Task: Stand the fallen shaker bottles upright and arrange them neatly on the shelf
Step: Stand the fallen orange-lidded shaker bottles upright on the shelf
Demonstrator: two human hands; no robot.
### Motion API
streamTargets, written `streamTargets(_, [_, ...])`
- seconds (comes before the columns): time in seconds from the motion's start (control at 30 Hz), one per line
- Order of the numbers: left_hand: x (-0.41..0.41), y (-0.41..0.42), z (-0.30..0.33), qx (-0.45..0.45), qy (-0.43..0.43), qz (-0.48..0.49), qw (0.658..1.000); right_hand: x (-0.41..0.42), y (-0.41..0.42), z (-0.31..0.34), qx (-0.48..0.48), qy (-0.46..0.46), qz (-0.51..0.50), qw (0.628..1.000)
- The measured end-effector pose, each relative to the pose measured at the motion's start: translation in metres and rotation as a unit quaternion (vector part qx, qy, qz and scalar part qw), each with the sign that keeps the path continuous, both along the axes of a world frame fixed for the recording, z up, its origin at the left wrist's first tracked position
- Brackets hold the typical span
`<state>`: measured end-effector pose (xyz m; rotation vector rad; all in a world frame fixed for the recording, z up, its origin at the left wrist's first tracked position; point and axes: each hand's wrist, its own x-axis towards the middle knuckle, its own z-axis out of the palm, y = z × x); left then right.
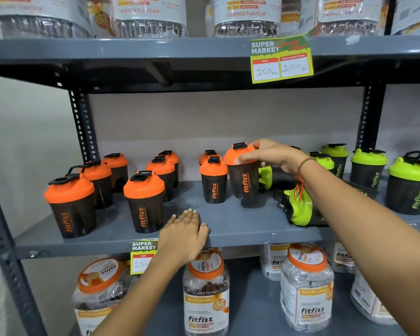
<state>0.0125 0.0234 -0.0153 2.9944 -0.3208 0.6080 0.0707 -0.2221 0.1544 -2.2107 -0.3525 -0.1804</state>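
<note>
Left hand (183,235) flat, fingers together, palm down on front lip of shelf (240,229), gripping nothing. Bare shelf strip runs from that hand rightward to fallen bottles.

Right hand (274,155) clamps orange lid of held shaker (246,180), tilted, base near or on shelf, can't tell which.

Orange shakers (144,202) upright at left, loosely spaced. Two green shakers (301,209) lie on sides under right wrist; green uprights (369,168) behind.

Jars (205,294) on lower shelf, dark contents, orange lids shut.
</note>
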Motion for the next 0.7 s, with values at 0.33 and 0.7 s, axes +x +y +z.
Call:
streamTargets(0.33, [-0.002, -0.001, 0.001, -0.006, 0.009, 0.001, 1.000, -0.018, 0.040, -0.045, 0.086, 0.031, 0.071, 0.993])
streamTargets(0.7, [-0.005, -0.002, 0.002, -0.016, 0.007, 0.006, 1.000, -0.013, 0.048, -0.065, 0.093, 0.036, 0.070, 0.992])
